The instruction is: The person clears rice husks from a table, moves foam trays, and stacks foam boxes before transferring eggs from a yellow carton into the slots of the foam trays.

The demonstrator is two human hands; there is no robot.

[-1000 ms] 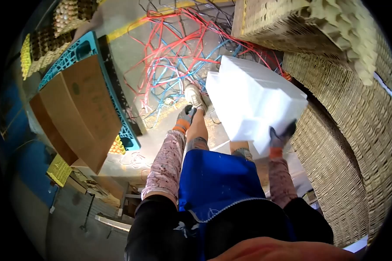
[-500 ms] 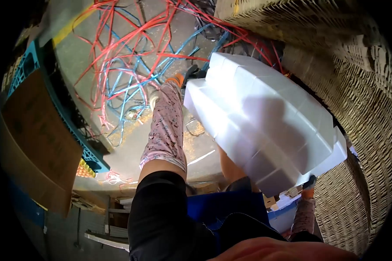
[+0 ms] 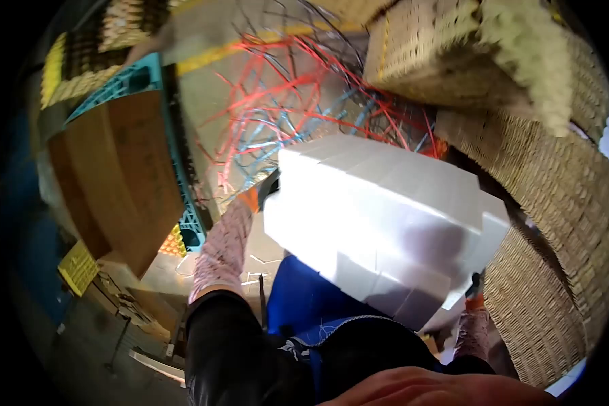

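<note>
A grey floor (image 3: 203,88) runs under everything, crossed near the top of the view by a yellow line (image 3: 206,58). The biggest things on it are the tall stacks of egg trays (image 3: 531,294) along the right side, packed edge to edge in pale brown rows, with another tray stack (image 3: 419,64) above them. Next comes the white stack (image 3: 379,210), seamed into blocks, lying slanted in front of the person's body, its lower edge over a blue apron (image 3: 301,291) and a shadow across its right part. To the left, a brown cardboard box (image 3: 132,183) rests against a teal pallet (image 3: 157,64). Beyond the white stack, red and blue straps (image 3: 277,84) lie tangled on the floor. A yellow tray (image 3: 78,268) sits below the box.

Smallest are the two gloved hands with orange cuffs. The left hand (image 3: 269,188) grips the white stack at its left end; the right hand (image 3: 475,285) grips its lower right corner. Most fingers are hidden, so their exact curl cannot be told.
</note>
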